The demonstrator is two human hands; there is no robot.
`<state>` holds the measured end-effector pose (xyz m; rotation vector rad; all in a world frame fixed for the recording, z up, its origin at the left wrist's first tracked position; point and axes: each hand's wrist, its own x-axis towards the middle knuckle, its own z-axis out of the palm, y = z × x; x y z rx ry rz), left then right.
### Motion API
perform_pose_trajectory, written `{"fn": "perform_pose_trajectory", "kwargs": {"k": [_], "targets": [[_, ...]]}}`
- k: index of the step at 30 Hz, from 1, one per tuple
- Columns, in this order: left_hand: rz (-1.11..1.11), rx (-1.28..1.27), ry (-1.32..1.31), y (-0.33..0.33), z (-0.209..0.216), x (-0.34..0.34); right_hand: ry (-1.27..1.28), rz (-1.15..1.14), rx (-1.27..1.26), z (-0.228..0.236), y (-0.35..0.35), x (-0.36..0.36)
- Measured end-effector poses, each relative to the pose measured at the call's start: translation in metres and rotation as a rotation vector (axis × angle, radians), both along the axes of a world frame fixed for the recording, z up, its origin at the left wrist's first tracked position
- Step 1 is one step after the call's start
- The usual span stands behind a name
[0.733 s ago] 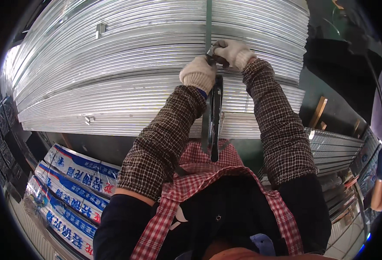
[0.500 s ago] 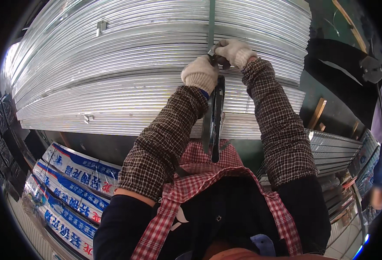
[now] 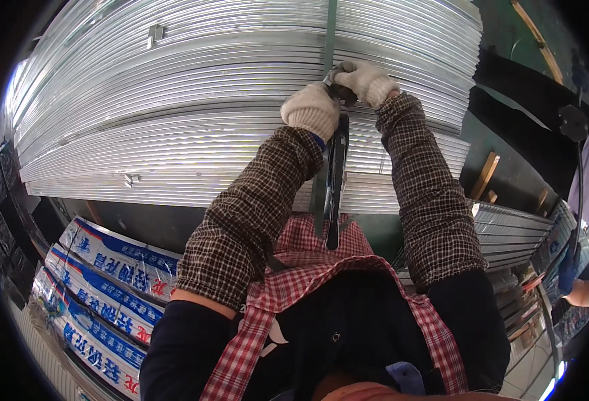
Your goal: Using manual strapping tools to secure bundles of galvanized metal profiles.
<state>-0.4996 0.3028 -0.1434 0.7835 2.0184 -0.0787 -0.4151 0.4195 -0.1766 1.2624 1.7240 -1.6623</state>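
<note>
Gloves (image 3: pixel 310 109): cream, dark grey fingers
Strap (image 3: pixel 330 37): dull green
Metal strips (image 3: pixel 228 77): silver, finely striped
Long handle (image 3: pixel 336 184): black
Sleeves (image 3: pixel 431 180): dark brown, pale check
Apron (image 3: pixel 321 257): red and white check
Packages (image 3: pixel 111 297): white, blue, red
Wooden stick (image 3: pixel 486 175): tan

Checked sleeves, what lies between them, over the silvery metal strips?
In the head view, a long black handle and a dark strap lie over the silvery metal strips between the checked sleeves.

Metal strips (image 3: pixel 208 80) gleam, knitted gloves (image 3: pixel 310 108) look matt, the tool's handle (image 3: pixel 336 180) glossy.
</note>
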Motion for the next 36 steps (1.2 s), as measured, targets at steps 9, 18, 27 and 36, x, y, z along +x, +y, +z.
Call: {"fn": "perform_pose_trajectory", "kwargs": {"k": [9,18,27,36], "targets": [[0.039,0.016,0.024,-0.001,0.005,0.003,0.02,-0.259,-0.129,0.018,0.004,0.014],[-0.002,0.002,-0.034,0.002,0.006,-0.003,0.03,-0.308,-0.219,0.02,-0.006,0.009],[-0.005,0.003,-0.009,0.004,0.007,0.0,0.074,-0.36,-0.113,-0.004,-0.009,0.027],[-0.089,0.057,0.004,0.002,-0.003,0.004,-0.009,-0.092,-0.02,0.005,0.0,0.005]]}}
